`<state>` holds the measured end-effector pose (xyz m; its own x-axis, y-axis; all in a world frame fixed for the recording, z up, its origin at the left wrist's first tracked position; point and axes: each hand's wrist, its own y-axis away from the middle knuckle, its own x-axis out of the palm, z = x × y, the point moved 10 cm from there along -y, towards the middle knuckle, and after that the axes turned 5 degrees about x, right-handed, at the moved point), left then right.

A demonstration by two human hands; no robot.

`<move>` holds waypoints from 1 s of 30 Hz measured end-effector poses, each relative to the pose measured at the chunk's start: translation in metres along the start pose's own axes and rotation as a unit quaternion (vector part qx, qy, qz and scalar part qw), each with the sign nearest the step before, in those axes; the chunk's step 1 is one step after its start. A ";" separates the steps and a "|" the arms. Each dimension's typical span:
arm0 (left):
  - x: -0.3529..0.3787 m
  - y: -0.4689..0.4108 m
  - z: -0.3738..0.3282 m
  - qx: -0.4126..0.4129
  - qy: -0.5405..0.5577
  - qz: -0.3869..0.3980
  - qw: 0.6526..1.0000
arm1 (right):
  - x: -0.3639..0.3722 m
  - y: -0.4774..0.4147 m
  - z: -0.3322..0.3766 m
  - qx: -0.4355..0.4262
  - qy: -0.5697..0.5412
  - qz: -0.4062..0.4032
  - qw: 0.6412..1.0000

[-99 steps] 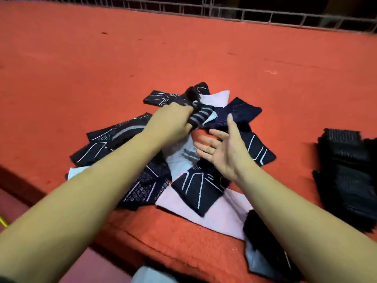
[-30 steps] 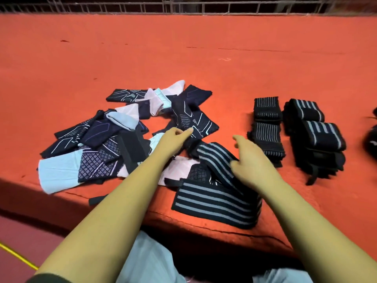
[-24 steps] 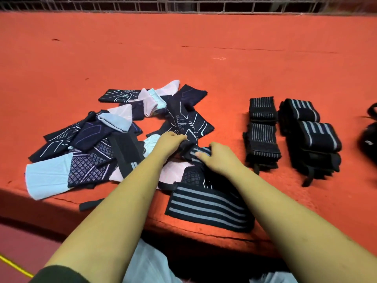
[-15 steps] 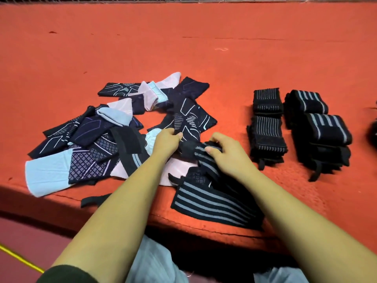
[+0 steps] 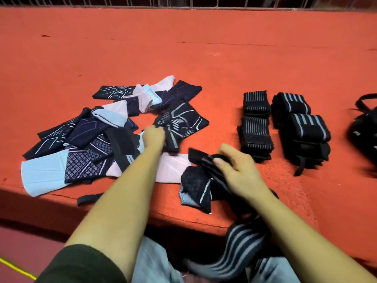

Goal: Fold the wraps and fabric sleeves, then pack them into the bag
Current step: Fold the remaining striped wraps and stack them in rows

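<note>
Two wrap stacks (image 5: 256, 129), two loose wraps (image 5: 244, 242), one bag (image 5: 365, 131), perhaps fourteen sleeves (image 5: 85, 166)

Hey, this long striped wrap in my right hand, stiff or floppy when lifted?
Probably floppy: the striped wrap sags over the table edge below the right hand. Likely light, since a thumb-and-finger pinch holds it. Its loose tail may drag.
</note>
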<state>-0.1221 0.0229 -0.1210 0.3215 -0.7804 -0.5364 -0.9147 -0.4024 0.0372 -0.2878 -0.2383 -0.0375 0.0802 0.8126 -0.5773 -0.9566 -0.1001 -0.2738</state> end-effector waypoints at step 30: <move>0.039 0.231 -0.111 0.385 0.096 0.232 0.888 | -0.107 -0.013 -0.018 0.231 -0.091 -0.048 0.967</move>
<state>-0.2943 -0.1535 -0.0401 -0.1662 -0.8734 -0.4577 -0.8324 0.3731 -0.4098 -0.2785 -0.3346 0.0144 0.1637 0.8976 -0.4094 -0.9737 0.2136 0.0789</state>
